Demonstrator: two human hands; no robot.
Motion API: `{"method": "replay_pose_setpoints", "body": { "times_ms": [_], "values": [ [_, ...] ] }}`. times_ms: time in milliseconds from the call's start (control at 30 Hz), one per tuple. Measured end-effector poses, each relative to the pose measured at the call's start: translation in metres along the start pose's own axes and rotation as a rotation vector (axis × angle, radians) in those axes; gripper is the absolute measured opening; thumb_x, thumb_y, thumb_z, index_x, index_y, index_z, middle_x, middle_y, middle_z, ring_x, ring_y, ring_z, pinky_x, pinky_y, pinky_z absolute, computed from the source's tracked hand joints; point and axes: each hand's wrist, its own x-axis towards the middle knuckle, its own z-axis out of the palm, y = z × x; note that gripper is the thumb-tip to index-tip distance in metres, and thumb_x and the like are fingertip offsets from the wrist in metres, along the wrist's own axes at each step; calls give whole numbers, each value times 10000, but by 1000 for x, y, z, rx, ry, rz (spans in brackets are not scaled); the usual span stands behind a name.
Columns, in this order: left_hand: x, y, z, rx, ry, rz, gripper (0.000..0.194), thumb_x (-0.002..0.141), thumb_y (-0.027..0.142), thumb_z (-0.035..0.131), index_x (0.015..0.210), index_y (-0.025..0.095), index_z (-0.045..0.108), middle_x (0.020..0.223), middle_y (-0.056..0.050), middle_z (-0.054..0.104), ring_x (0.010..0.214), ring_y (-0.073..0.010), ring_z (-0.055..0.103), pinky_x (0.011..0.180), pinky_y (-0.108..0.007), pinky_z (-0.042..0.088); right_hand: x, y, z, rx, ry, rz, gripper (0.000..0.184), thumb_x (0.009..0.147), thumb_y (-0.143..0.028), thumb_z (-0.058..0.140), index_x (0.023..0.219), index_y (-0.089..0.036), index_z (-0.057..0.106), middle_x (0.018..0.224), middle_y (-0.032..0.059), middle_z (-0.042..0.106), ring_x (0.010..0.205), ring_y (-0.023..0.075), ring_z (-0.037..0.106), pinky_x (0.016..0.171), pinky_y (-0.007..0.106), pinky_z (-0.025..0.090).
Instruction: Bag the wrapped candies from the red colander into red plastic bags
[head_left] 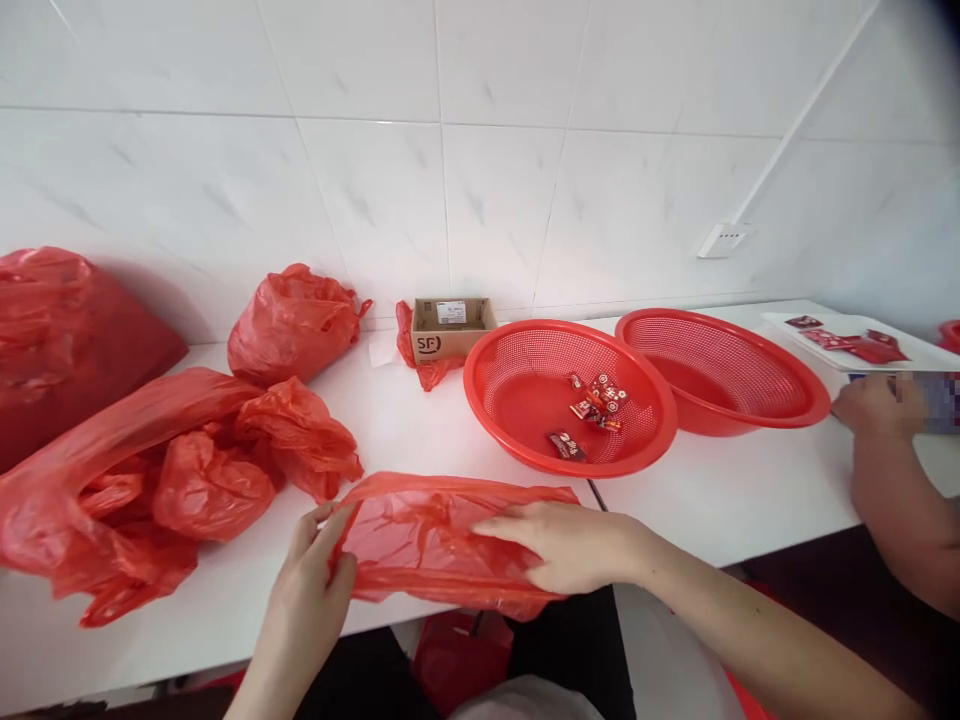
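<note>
A thin red plastic bag [409, 525] lies spread at the front edge of the table, with its mouth parted and its near rim hanging slightly over. My left hand [319, 565] pinches the bag's left end between thumb and fingers. At the other end, my right hand [551, 545] reaches over the bag's opening with fingers stretched out, resting against the film; some fingertips are partly hidden by the plastic. Just beyond the bag stands a round red basket [491, 425] with several small wrapped packets [598, 403] inside.
Another red basket [802, 395] stands to the right. Crumpled red bags [217, 485] lie at left, with filled red bags [289, 320] behind. A small cardboard box [442, 345] sits near the wall. A co-worker's arm [892, 480] rests at far right, near a white tray [926, 350].
</note>
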Motion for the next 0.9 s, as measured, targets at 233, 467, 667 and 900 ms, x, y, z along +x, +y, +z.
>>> {"method": "replay_pose_setpoints", "body": {
  "times_ms": [233, 467, 667, 900],
  "values": [
    [-17, 3, -14, -400, -139, -156, 465, 787, 389, 613, 1236, 271, 651, 1341, -57, 599, 1218, -290, 570, 1053, -385, 442, 4, 36, -85, -48, 388, 196, 443, 957, -414, 454, 1372, -264, 491, 1274, 82, 613, 1088, 210, 620, 893, 335, 483],
    [-23, 20, -9, -608, -136, -374, 580, 830, 489, 626, 1362, 273, 542, 1485, -27, 503, 1419, -254, 372, 1204, -404, 225, 46, 92, -71, -384, -99, 513, 464, 731, -235, 688, 1175, -128, 607, 1073, 170, 648, 899, 292, 653, 695, 332, 451],
    [-27, 15, -4, -672, -176, -383, 573, 847, 485, 624, 1372, 277, 530, 1490, -36, 495, 1410, -251, 388, 1194, -399, 252, 46, 100, -84, -313, -64, 432, 315, 787, -170, 579, 1102, -171, 581, 1079, 115, 637, 834, 205, 638, 614, 266, 419],
    [-23, 19, -5, -655, -160, -385, 582, 829, 485, 638, 1361, 269, 550, 1477, -41, 512, 1407, -260, 393, 1194, -403, 253, 47, 102, -92, -292, -43, 537, 282, 849, -259, 641, 1102, -140, 602, 1113, 129, 613, 877, 215, 630, 711, 324, 495]
  ]
}}
